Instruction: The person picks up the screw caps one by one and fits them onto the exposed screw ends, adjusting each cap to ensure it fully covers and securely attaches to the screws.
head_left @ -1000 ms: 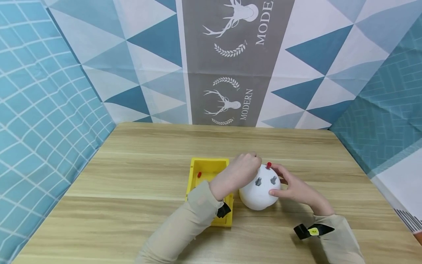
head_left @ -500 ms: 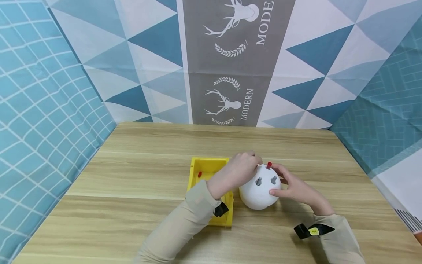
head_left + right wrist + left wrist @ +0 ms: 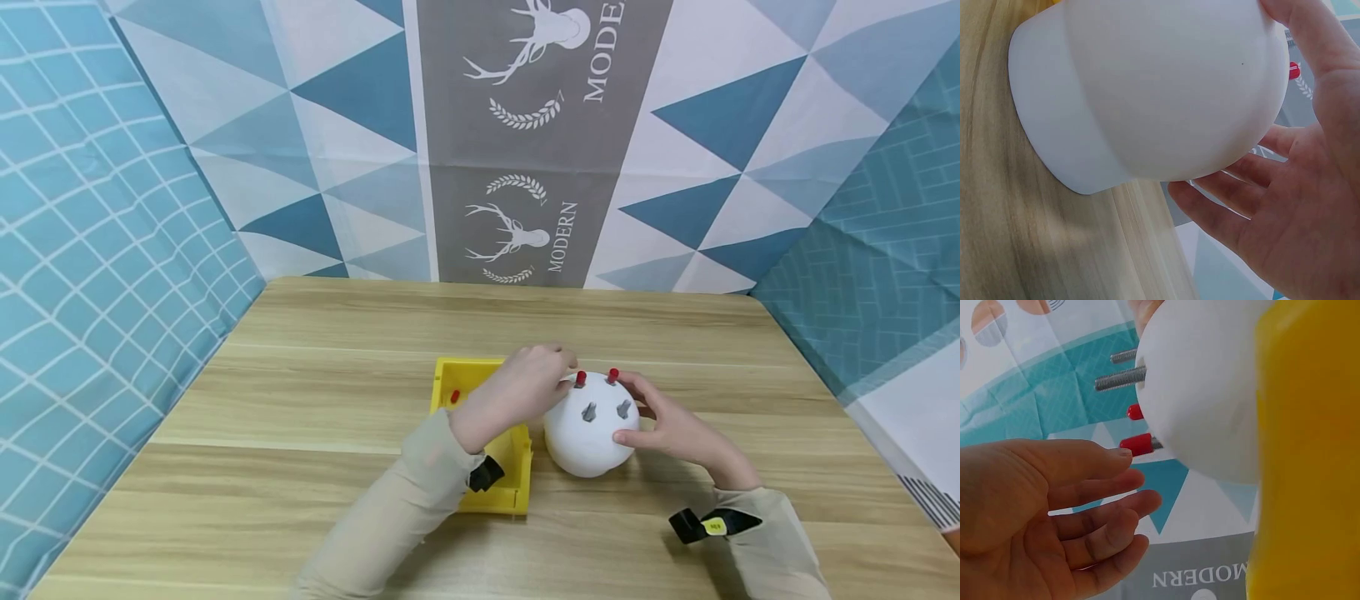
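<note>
A white rounded body [image 3: 583, 446] with a narrower base stands on the table, with threaded metal bolts [image 3: 1121, 379] sticking out of its top. Two bolts at the far side wear red caps [image 3: 581, 379]; the two nearer bolts [image 3: 589, 412] are bare. My left hand [image 3: 528, 387] is just left of the left cap, its fingers loosely bent and holding nothing. In the left wrist view the thumb tip lies right at that cap [image 3: 1137, 445]; whether they touch I cannot tell. My right hand [image 3: 667, 425] grips the white body from the right, thumb in front and fingers behind.
A yellow tray [image 3: 522, 500] stands left of the white body, partly under my left forearm. Inside it lies a small red cap [image 3: 455, 397]. A patterned cloth wall [image 3: 510, 142] rises behind the wooden table [image 3: 300, 400].
My left hand has drawn back leftward from the top of the white body, revealing a second red cap on the far left bolt. The right hand keeps its hold in place.
</note>
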Demonstrator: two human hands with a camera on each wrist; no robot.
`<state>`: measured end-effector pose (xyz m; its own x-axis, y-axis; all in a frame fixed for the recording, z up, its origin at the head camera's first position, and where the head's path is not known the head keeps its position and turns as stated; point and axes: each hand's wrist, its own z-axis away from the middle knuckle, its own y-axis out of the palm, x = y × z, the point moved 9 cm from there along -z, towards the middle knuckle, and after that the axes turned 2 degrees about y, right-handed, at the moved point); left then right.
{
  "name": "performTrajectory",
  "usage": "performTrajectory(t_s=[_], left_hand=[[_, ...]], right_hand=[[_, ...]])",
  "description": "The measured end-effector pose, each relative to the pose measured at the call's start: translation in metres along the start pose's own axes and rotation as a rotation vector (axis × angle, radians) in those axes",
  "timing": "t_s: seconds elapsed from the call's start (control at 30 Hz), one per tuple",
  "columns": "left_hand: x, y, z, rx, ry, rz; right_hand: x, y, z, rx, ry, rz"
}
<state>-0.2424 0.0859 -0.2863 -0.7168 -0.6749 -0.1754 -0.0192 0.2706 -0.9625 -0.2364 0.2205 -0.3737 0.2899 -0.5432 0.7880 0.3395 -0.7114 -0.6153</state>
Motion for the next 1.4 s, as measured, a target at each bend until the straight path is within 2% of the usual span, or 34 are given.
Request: performTrajectory(t_s=[0.37,0.77,1.0,1.1,1.27,1.4], left_hand=[[0.008,-0.001,0.009,-0.002,-0.014,0.004],[0.031,0.001,0.024,0.067,-0.090,0.040],[0.037,0.003,0.033,0.083,-0.065,-0.009],[0.039,0.009,0.036,0.118,-0.063,-0.010],[0.045,0.019,0.043,0.192,-0.095,0.002],[0.051,0.028,0.052,0.311,-0.139,-0.020]], right_hand=[[-0.002,0.000,0.001,-0.008,0.019,0.006],[-0.004,-0.002,0.001,-0.012,0.026,0.006],[-0.003,-0.002,0.001,-0.012,0.026,-0.002],[-0.004,-0.002,0.001,-0.012,0.030,0.001],[-0.005,-0.002,0.001,-0.013,0.032,0.012],[-0.005,-0.002,0.001,-0.017,0.032,0.012]])
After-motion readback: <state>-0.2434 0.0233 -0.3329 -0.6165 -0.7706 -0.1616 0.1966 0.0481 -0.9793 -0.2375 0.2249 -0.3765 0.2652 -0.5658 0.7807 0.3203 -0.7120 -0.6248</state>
